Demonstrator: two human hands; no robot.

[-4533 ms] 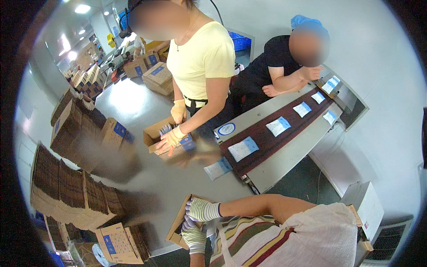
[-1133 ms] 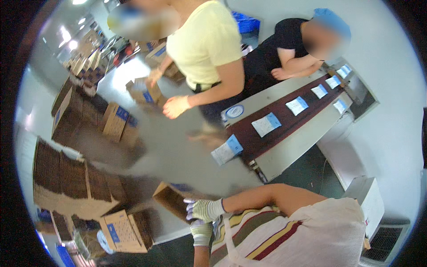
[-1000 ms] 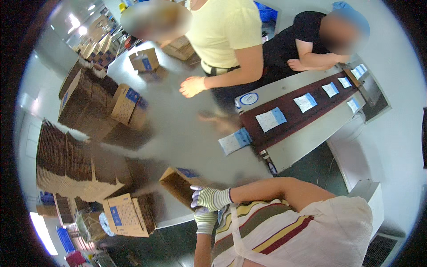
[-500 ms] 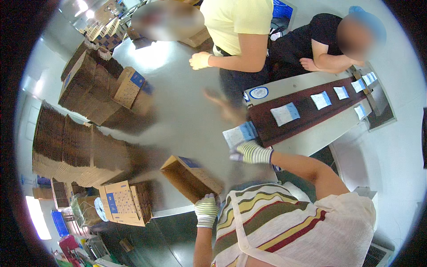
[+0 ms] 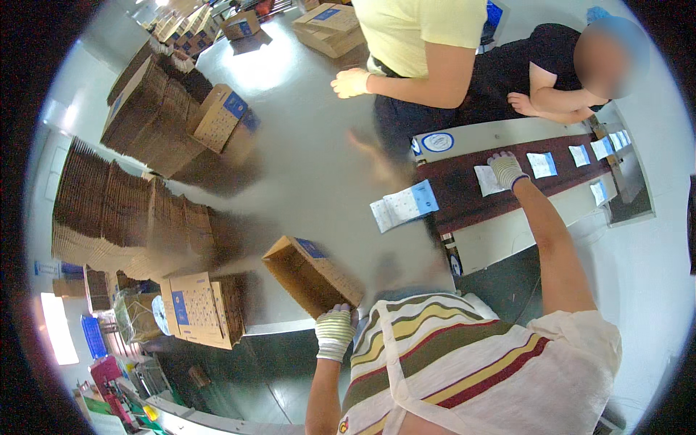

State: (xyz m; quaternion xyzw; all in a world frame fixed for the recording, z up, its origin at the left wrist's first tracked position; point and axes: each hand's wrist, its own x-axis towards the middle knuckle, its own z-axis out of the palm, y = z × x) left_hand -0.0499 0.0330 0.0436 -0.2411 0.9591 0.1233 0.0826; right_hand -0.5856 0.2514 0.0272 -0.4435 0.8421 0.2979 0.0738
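Observation:
My left hand (image 5: pixel 336 332), in a striped glove, grips the near end of an open cardboard box (image 5: pixel 319 264). The box lies tilted on its side on the grey table, its brown inside showing. My right hand (image 5: pixel 507 170), gloved alike, reaches across the dark red conveyor belt (image 5: pixel 464 210). Its outstretched fingers lie over a white packet (image 5: pixel 486 181), covering part of it. Overlapping white-and-blue packets (image 5: pixel 402 208) rest at the belt's near end, beside the table. Several more packets, such as one white-and-blue packet (image 5: pixel 542 165), sit farther up the belt.
Tall stacks of folded cardboard (image 5: pixel 116 217) line the left side of the table (image 5: pixel 304 174), beside a standing carton (image 5: pixel 220 119). A person in a yellow shirt (image 5: pixel 428 36) stands across the table. Another person in black (image 5: pixel 554 65) leans by the belt's far side.
My right hand has moved from beside the packets at the belt's near end up to a packet on the belt. My left hand keeps hold of the box. The view has shifted slightly.

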